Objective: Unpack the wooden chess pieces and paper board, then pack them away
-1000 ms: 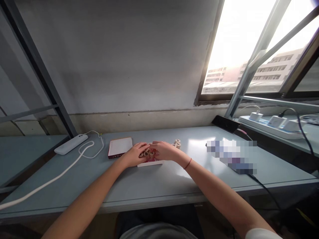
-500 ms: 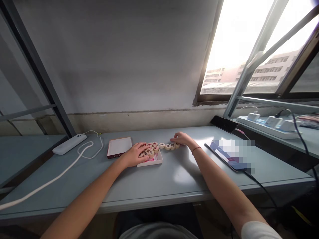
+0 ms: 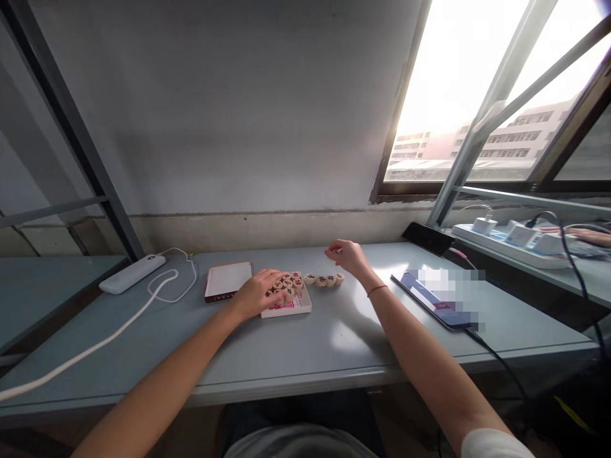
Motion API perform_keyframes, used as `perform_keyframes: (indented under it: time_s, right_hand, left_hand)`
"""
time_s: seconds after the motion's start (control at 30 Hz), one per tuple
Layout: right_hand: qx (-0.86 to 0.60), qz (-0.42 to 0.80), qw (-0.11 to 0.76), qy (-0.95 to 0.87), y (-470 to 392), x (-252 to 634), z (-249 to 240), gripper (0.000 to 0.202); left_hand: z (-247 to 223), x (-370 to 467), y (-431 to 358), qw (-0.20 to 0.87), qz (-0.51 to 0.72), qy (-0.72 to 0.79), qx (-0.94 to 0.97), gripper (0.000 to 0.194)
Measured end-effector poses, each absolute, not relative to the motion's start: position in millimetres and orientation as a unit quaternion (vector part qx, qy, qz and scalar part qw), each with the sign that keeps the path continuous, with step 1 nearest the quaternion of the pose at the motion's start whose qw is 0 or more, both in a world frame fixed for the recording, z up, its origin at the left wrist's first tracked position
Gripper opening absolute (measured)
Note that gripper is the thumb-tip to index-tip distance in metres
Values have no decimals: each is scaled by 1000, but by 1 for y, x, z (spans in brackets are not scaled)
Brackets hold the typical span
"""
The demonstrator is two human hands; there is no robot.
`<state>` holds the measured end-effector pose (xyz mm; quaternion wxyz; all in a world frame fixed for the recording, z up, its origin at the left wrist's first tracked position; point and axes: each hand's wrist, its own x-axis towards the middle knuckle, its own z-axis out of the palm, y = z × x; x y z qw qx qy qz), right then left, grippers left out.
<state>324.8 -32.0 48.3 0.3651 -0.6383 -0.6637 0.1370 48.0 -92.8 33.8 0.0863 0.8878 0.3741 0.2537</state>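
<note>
My left hand (image 3: 258,294) rests over the left side of a shallow white box (image 3: 300,309), fingers stretched and spread about the xiangqi pieces (image 3: 286,284) in it. These round pale pieces bear red or black characters; some are hidden under the hand. Right of the box, several black-lettered xiangqi pieces (image 3: 322,280) stand in a row on the desk. My right hand (image 3: 349,256), with a red cord at the wrist, is raised beyond the row's right end, fingertips pinching one xiangqi piece (image 3: 336,252).
The box lid (image 3: 230,280) lies left of the box. Farther left are a white power bank (image 3: 133,275) and a white cable (image 3: 102,343). A tablet (image 3: 432,299) lies to the right, a dark phone (image 3: 428,238) behind it. A power strip (image 3: 510,242) sits on the neighbouring desk.
My right hand has lifted slightly from the row's right end, now with a piece pinched in its fingertips. The row's rightmost piece shows more fully. My left hand stays over the box.
</note>
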Motion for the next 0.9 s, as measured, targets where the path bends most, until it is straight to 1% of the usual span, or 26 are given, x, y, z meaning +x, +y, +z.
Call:
perform_keyframes:
  time_s: [0.07, 0.17, 0.27, 0.43, 0.53, 0.6, 0.7, 0.9]
  right_hand:
    - [-570, 209, 410, -681, -42, 298, 50, 25]
    - [-467, 280, 414, -729, -60, 259, 48, 28]
    - [-438, 313, 415, -734, -75, 238, 47, 29]
    - [-425, 380, 405, -715, -84, 234, 48, 34]
    - [-427, 373, 416, -711, -82, 234, 46, 35]
    - [-427, 355, 442, -704, -79, 234, 45, 35]
    - [-428, 336, 476, -691, -75, 239, 48, 35]
    - [-480, 323, 469, -667, -66, 262, 54, 47]
  left_hand:
    - [36, 53, -97, 79, 288, 378, 876, 43]
    - [35, 58, -101, 97, 308, 398, 858, 47]
    - [33, 60, -101, 118, 327, 408, 844, 38]
    - [30, 61, -98, 127, 370, 414, 822, 28]
    - [30, 61, -98, 137, 381, 435, 804, 28]
    - [31, 62, -99, 134, 388, 438, 800, 29]
    - [36, 63, -102, 115, 388, 420, 812, 23]
    - [38, 69, -110, 113, 304, 382, 865, 12]
